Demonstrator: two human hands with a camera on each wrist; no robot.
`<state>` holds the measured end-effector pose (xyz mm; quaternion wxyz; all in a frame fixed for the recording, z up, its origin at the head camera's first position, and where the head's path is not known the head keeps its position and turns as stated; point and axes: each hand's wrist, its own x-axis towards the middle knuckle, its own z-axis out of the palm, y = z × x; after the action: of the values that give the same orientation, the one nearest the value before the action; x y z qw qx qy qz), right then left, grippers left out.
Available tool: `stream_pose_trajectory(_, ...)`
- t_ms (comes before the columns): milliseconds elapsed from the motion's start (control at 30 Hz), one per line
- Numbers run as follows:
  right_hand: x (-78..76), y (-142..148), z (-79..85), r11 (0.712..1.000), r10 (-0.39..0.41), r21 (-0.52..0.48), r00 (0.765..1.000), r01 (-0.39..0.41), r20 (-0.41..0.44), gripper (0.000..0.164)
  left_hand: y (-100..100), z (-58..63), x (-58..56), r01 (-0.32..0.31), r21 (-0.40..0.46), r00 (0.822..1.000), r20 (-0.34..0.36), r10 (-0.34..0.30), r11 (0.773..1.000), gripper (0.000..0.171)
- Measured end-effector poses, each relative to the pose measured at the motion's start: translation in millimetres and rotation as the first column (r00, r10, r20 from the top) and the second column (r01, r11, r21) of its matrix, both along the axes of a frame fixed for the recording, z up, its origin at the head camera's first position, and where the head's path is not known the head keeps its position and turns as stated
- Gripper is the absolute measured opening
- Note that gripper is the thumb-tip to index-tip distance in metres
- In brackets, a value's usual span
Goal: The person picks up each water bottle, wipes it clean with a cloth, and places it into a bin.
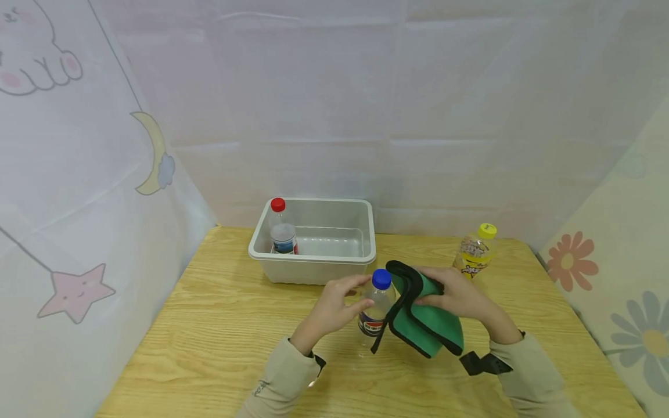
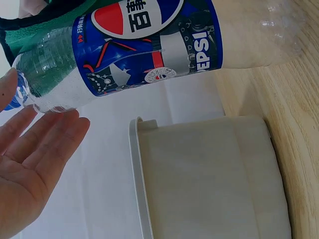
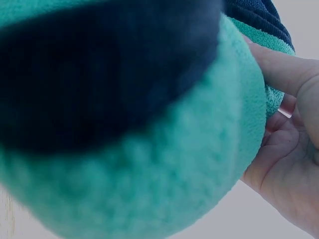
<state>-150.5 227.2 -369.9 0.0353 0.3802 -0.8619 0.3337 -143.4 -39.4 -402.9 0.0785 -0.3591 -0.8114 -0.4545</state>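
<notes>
A clear Pepsi bottle [image 1: 372,316] with a blue cap [image 1: 381,278] stands upright on the wooden table; its blue label [image 2: 149,45] shows large in the left wrist view. My left hand [image 1: 337,305] is at its upper part, thumb on the near side, fingers extended close to the neck rather than wrapped round it. My right hand [image 1: 455,293] grips a folded green cloth [image 1: 436,322] with black edging, thumb over the fabric. Right beside the bottle, the cloth overlaps its right side in the head view. Folds of the cloth [image 3: 199,164] fill most of the right wrist view.
Behind the left hand is a pale grey plastic bin [image 1: 313,270], holding a red-capped bottle [image 1: 284,232] at its left end. A yellow-capped bottle [image 1: 474,255] stands beyond the right hand. White printed sheeting [image 1: 334,116] hangs behind and beside the table [image 1: 209,337].
</notes>
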Motion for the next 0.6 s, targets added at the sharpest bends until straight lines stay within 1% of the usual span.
stream_pose_trajectory(167,-0.5,-5.5,2.7,0.999,-0.010,0.039,1.000,0.010,-0.017,0.052,-0.6,-2.8,-1.5,0.036,0.016,0.999,-0.018,-0.036,0.999,0.043)
stream_pose_trajectory(367,-2.5,-11.3,3.5,0.997,-0.010,0.071,1.000,0.010,0.011,0.053,-2.4,-3.4,-2.0,0.092,0.040,0.996,-0.024,-0.091,0.995,0.043)
stream_pose_trajectory(600,-5.1,-14.5,3.1,0.995,-0.007,0.096,1.000,0.004,0.028,0.053,-3.1,-4.4,-1.0,0.102,0.020,0.995,0.005,-0.102,0.995,0.045)
